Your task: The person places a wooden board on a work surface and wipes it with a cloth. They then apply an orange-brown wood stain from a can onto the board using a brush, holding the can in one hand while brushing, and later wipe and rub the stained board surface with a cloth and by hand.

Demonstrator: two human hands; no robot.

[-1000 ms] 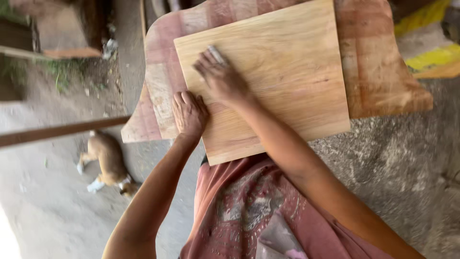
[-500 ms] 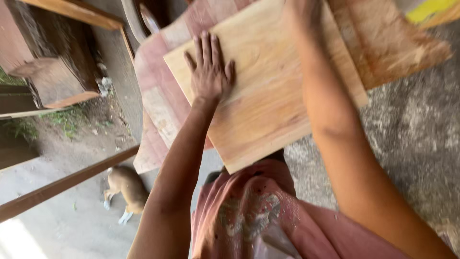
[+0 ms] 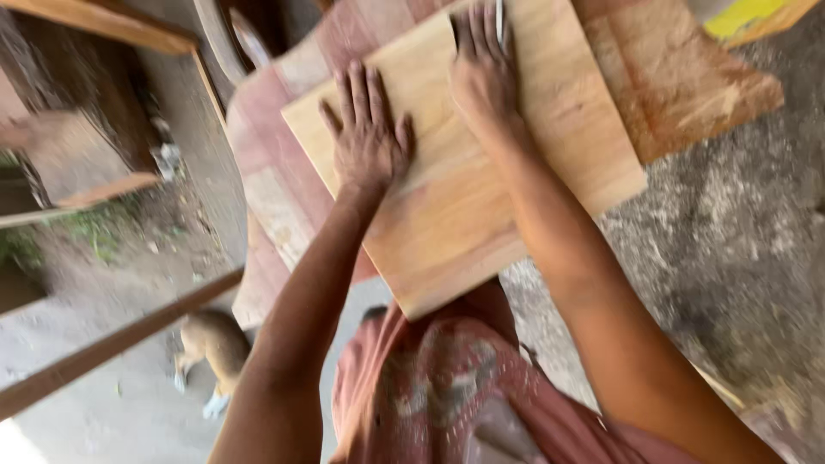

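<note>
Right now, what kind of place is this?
Probably an outdoor woodworking spot: a pale rectangular wooden board lies on a reddish plywood sheet, over rough dusty ground with a long wooden beam.

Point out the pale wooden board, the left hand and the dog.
pale wooden board point(image 3: 550, 129): head view, bare face right of the wrist.
left hand point(image 3: 368, 142): head view, back of the hand.
dog point(image 3: 215, 344): head view, its tan back.

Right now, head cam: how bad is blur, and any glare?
Head view: motion blur throughout; left hand and right hand soft-edged on the wooden board; dog smeared. Daylight blows out bottom-left ground; no glare on the board.
</note>
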